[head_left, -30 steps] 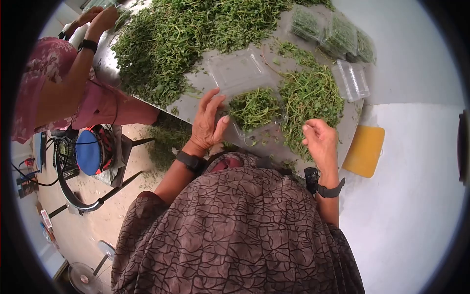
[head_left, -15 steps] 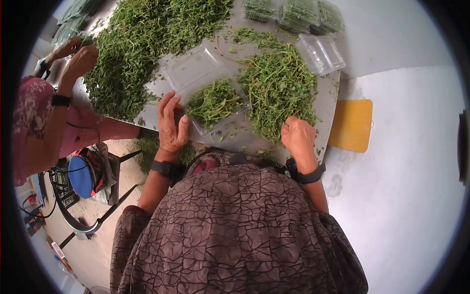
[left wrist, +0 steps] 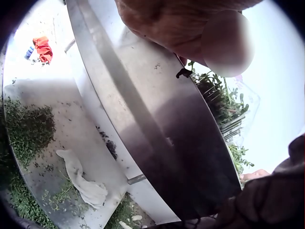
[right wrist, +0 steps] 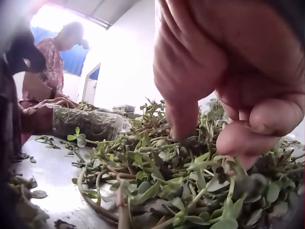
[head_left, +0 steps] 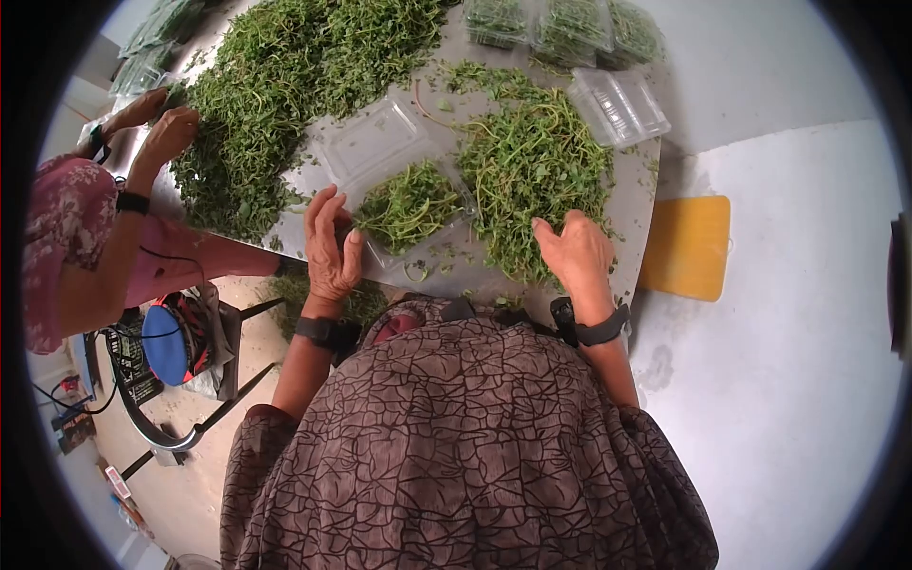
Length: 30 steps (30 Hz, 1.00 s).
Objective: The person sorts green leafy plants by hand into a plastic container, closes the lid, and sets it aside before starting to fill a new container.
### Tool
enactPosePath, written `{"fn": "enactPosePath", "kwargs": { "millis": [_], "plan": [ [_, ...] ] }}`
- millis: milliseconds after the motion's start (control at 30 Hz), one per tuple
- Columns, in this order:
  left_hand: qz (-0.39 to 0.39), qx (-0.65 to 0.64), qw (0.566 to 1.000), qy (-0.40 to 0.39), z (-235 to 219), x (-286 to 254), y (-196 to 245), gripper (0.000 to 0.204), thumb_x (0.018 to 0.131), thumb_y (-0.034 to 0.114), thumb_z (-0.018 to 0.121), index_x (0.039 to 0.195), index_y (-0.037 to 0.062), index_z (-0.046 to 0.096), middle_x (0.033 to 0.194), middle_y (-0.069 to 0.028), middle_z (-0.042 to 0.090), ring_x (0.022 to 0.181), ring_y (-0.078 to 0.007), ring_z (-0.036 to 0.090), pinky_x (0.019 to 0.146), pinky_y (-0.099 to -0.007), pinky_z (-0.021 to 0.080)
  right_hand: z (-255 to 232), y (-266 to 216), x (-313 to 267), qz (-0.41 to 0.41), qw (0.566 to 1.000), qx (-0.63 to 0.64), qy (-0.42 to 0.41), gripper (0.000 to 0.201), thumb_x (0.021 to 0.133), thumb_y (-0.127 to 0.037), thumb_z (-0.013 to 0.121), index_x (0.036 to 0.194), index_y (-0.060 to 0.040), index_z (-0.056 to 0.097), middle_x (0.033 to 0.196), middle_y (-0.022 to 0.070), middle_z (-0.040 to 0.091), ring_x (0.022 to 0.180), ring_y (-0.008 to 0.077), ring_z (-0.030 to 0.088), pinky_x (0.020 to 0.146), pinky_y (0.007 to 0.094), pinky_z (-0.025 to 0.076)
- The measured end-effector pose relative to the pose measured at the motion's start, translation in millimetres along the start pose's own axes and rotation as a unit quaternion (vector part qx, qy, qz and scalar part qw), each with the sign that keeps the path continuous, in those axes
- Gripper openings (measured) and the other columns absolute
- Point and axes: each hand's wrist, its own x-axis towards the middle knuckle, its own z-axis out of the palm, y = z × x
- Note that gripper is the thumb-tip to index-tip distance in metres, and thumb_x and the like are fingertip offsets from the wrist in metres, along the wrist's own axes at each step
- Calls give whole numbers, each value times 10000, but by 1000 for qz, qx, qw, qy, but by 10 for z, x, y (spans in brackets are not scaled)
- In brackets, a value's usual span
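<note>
My left hand (head_left: 331, 252) stands at the left side of a clear hinged plastic box (right wrist: 90, 123), its fingers loosely bent and fingertips right at the rim. Inside the box lies a heap of leafy green stems (head_left: 407, 204); its lid (head_left: 375, 142) is folded back flat on the table. To the right of the box spreads a loose pile of the same greens (head_left: 532, 161). Over the near edge of that pile is my right hand (head_left: 579, 252), pointing down. In the right wrist view its thumb and bent fingers reach among the stems, with a gap between them.
A much larger heap of greens (head_left: 275, 104) covers the far left of the metal table (head_left: 627, 218). Filled boxes (head_left: 570, 33) line the back, near an empty clear box (head_left: 622, 106). Another person (head_left: 85, 247) works at the left. A yellow board (head_left: 684, 249) is beyond the right edge.
The head view has swung, shifting the table up and left. My right hand went from raised beside the pile to down at its edge; its fingers have spread since half a second ago. My left hand stays by the box.
</note>
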Motion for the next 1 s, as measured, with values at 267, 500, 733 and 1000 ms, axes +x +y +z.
{"fn": "enactPosePath", "kwargs": {
  "millis": [267,500,733,1000],
  "plan": [
    [1,-1,1000,-2,1,-1,-20,456,879,294,518,1248,38,439,1277,-181,427,811,-225,551,785,-348,463,-3,196,90,-24,995,98,10,196,695,-148,565,619,13,483,563,210,490,520,374,479,518,444,393],
    [4,9,1000,5,9,-6,-9,476,914,364,471,1257,35,449,1268,-176,447,802,-213,560,762,-338,469,-391,264,38,28,951,306,9,118,749,-69,580,754,48,592,475,85,425,451,108,396,444,301,343],
    [-4,-3,1000,-6,0,-14,-18,458,880,298,525,1251,44,440,1272,-176,432,808,-227,551,784,-350,465,-624,288,3,16,933,344,103,175,787,-9,584,931,62,653,545,-12,490,501,43,453,454,220,367],
    [-8,-29,1000,-6,-9,-12,-8,444,859,240,551,1239,38,447,1268,-180,434,809,-236,552,777,-354,467,-808,-102,-57,37,877,478,-2,213,839,-19,580,1031,70,611,698,63,617,521,75,555,450,190,402]
  ]
}}
